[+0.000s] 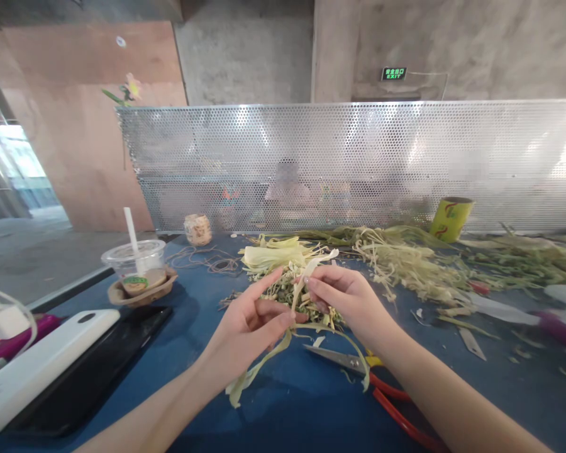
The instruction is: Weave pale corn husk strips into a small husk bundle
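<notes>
A pale strip of what looks like corn husk (300, 288) is stretched between my two hands, above the blue table. My left hand (248, 324) pinches its lower end between thumb and fingers, with the index finger pointing out. Higher up, my right hand (351, 299) has thumb and fingertips closed on the same strip. Long thin greenish strips (248, 379) hang below my hands towards the table. Just behind them is a heap of husk leaves (283, 255) and small curled pieces, partly hidden. Scissors with red handles (399, 412) lie under my right forearm, blades apart.
At the left are a lidded plastic cup (136, 267) with a straw, a black phone (94, 377) and a white power bank (47, 365). Twine (212, 260) lies further back. Dried fibres (400, 258), a loose blade (471, 343) and a yellow-green tube (451, 219) are right. A perforated metal screen (311, 145) stands behind.
</notes>
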The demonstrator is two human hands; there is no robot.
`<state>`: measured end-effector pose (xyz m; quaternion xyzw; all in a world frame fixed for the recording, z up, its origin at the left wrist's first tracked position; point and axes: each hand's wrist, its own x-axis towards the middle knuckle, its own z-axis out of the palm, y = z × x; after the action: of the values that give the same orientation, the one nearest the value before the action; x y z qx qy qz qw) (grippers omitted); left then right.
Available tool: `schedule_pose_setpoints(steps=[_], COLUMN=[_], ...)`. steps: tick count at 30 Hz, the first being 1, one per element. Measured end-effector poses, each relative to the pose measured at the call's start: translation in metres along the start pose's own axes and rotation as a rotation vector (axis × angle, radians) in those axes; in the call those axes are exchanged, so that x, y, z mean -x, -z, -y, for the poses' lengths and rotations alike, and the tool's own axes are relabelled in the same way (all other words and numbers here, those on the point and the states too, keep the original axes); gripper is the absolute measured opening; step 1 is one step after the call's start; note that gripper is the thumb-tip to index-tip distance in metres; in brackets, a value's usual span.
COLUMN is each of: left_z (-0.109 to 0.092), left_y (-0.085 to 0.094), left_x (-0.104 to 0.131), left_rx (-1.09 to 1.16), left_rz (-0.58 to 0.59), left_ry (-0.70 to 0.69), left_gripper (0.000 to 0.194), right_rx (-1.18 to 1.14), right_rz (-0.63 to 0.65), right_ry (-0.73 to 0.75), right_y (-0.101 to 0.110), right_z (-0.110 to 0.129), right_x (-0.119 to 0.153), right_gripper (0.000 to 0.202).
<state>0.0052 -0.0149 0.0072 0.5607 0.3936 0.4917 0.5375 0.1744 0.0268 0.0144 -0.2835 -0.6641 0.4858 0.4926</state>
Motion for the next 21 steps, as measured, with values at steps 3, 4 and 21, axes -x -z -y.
schedule_pose_setpoints(steps=[3, 4, 21], left_z=[0.001, 0.001, 0.002], left_y=[0.001, 0.002, 0.006], left_x=[-0.001, -0.002, -0.011], left_rx=[0.022, 0.032, 0.373], left_rz=[0.025, 0.054, -0.016], left_ry=[0.023, 0.049, 0.132], left_gripper=[0.087, 0.084, 0.06], right_rx=[0.068, 0.121, 0.992], right_rz=[0.047, 0.081, 0.077], right_ry=[0.012, 0.019, 0.668], right_y=[0.001, 0.001, -0.001], right_z=[0.002, 0.004, 0.018], right_x=[0.0, 0.0, 0.016], right_gripper=[0.02, 0.021, 0.01])
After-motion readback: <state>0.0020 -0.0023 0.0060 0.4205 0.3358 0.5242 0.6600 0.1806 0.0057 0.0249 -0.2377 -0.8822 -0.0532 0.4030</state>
